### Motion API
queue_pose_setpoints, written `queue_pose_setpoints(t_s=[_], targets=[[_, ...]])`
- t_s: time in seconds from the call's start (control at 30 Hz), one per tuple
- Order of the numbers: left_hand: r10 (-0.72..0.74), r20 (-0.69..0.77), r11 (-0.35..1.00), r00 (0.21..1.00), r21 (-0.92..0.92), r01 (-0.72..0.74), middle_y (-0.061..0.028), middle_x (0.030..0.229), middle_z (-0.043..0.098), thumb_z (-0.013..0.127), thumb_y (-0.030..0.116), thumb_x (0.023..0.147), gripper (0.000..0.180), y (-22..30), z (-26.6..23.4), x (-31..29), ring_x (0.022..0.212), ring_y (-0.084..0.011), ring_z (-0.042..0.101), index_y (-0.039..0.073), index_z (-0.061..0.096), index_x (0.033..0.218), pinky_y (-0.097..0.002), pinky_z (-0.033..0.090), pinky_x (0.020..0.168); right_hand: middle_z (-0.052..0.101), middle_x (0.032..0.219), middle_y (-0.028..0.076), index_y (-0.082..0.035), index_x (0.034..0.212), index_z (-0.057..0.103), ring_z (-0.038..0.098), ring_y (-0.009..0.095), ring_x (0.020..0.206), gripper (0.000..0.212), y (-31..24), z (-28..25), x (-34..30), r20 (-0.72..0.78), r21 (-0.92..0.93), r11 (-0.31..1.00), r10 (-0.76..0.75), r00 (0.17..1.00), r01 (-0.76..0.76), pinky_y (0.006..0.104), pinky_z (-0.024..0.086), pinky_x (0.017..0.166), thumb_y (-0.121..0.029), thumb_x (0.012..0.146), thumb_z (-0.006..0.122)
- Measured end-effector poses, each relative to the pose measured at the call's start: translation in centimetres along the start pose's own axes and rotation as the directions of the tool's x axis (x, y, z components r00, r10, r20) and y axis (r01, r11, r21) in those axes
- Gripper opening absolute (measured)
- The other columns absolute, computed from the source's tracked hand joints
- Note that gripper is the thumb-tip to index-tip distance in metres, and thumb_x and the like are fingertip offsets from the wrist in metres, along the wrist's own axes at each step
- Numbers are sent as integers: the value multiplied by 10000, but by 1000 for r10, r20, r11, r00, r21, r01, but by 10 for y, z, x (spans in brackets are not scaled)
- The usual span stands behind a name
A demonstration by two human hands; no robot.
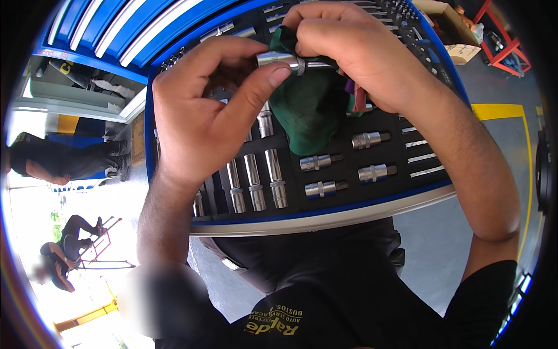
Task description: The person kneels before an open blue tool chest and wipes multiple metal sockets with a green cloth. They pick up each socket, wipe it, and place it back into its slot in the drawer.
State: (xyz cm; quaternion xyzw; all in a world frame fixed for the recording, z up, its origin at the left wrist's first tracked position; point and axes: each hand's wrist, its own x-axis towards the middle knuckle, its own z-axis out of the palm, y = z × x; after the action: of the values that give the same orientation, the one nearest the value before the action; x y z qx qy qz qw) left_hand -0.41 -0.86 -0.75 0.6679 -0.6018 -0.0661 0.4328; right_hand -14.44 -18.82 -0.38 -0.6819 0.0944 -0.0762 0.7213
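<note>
My left hand (200,110) pinches a shiny chrome deep socket (279,59) between thumb and fingers, holding it sideways above an open tool drawer. Around the socket's right end, my right hand (363,55) is closed on a dark green cloth (308,113), which hangs down over the tools. Pink and purple cloth edges (357,99) show under the right hand. Below the left hand, several deep sockets (256,183) lie in black foam (290,195), beside a dark slot (219,195). Several bit sockets (319,163) lie to the right of them.
The drawer's pale front edge (325,218) runs close to my body. Blue cabinet drawers (110,29) stand at the upper left. A cardboard box (459,49) and a red metal frame (503,43) are at the far right. Two people (64,157) (70,247) are in the background at left.
</note>
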Motion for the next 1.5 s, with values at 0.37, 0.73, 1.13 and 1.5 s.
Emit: queue_pose_setpoints(t_s=[0.37, 0.73, 1.13, 1.5], targets=[[17, 24, 999, 1000, 39, -18, -94, 1007, 737, 784, 36, 926, 308, -2, -1, 1, 935, -121, 696, -44, 662, 1197, -237, 547, 821, 599, 796, 7, -16, 971, 657, 533, 74, 686, 226, 15, -6, 13, 59, -186, 978, -80, 995, 90, 261, 429, 611, -226, 971, 574], [88, 28, 996, 996, 24, -89, -101, 1075, 707, 774, -35, 905, 337, -6, 0, 4, 971, -136, 687, -50, 650, 1218, -250, 544, 854, 574, 767, -8, -28, 948, 652, 515, 67, 666, 219, 7, -6, 6, 52, -63, 995, -72, 996, 76, 251, 414, 598, -235, 964, 582], [21, 49, 1000, 999, 18, -22, -76, 1030, 709, 773, -22, 910, 317, -6, -1, 3, 896, -101, 644, -45, 658, 1204, -235, 514, 807, 552, 746, -8, -30, 951, 643, 506, 71, 658, 224, 4, -1, 6, 10, -97, 994, -56, 998, 57, 259, 407, 592, -243, 967, 577], [126, 43, 989, 991, 67, -129, -81, 1037, 697, 761, -15, 924, 305, -8, -2, 5, 915, -103, 639, -42, 639, 1202, -229, 503, 819, 559, 749, -10, -46, 949, 643, 505, 75, 581, 207, 1, -5, 1, 42, -68, 996, -48, 998, 51, 263, 392, 495, -241, 961, 575]])
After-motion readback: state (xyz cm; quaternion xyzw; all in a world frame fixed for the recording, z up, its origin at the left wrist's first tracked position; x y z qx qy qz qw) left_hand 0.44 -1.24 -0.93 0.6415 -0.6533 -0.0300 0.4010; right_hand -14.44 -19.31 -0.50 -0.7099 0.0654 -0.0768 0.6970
